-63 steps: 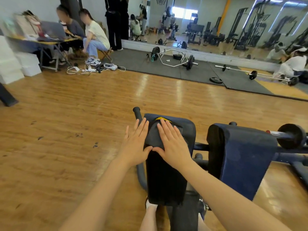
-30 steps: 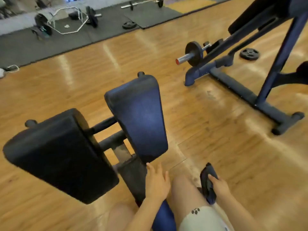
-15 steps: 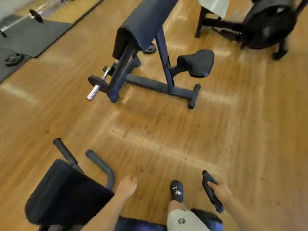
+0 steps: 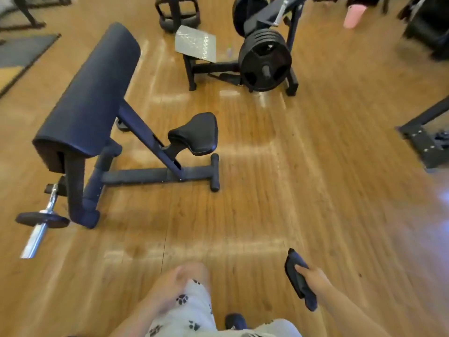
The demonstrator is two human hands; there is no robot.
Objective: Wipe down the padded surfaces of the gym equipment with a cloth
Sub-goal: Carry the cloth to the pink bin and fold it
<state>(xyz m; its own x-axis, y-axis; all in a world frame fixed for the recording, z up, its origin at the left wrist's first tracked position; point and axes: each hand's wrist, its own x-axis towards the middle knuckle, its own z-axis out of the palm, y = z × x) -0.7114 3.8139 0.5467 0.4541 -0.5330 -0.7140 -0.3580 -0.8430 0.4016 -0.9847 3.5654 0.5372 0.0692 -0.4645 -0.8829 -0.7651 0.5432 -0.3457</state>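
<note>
Turning away from the pad wiped two seconds ago, now facing the curl bench [image 4: 90, 93] and seat [image 4: 194, 133], both untouched. Right hand [image 4: 313, 279] clamped on folded cloth [image 4: 300, 279], well short of bench; left hand [image 4: 170, 285] blurred, grip unclear.

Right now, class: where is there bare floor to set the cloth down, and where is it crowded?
Bare floor lies between the preacher bench's base bar and the right hand holding the cloth. Crowded: around the plate-loaded machine and beside the barbell end.
</note>
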